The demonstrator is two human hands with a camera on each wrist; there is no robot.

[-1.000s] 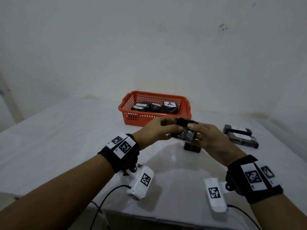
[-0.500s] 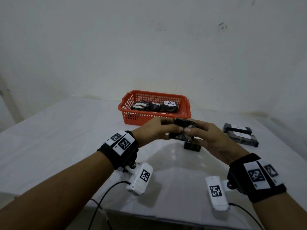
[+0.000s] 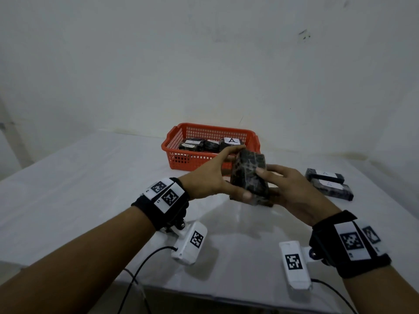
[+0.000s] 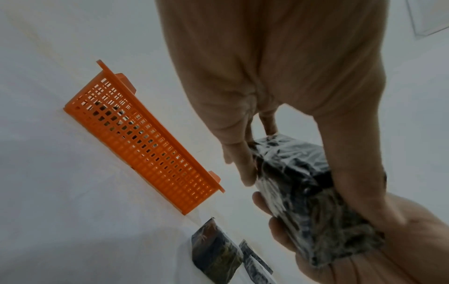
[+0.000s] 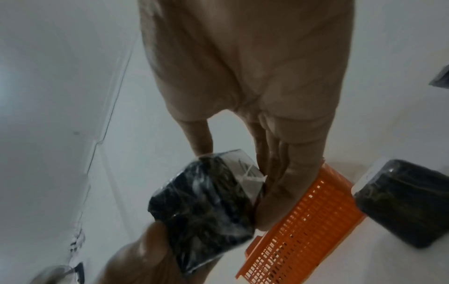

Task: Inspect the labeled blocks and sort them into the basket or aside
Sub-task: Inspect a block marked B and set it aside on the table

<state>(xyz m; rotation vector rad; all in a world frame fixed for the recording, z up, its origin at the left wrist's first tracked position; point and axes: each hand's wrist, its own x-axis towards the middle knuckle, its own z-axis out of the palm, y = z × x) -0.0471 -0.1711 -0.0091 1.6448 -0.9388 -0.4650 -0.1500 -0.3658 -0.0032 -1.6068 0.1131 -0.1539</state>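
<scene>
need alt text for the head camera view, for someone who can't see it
Both hands hold a dark marbled block above a white table, the left hand on its left side and the right hand under its right. Behind it an orange basket holds more blocks, one labeled A; two labeled blocks lie aside at the right.

Both forearms are bare, with no sleeves in view. A black strap (image 3: pixel 166 203) wraps the left wrist, carrying white tags printed with black square-code markers. Under that strap hangs a white camera box (image 3: pixel 190 243) with its own square-code marker, and a thin black cable (image 3: pixel 138 270) trails from it. The right wrist wears a matching black band (image 3: pixel 350 244) with white marker tags, a white box (image 3: pixel 294 261) and a black lead.
</scene>
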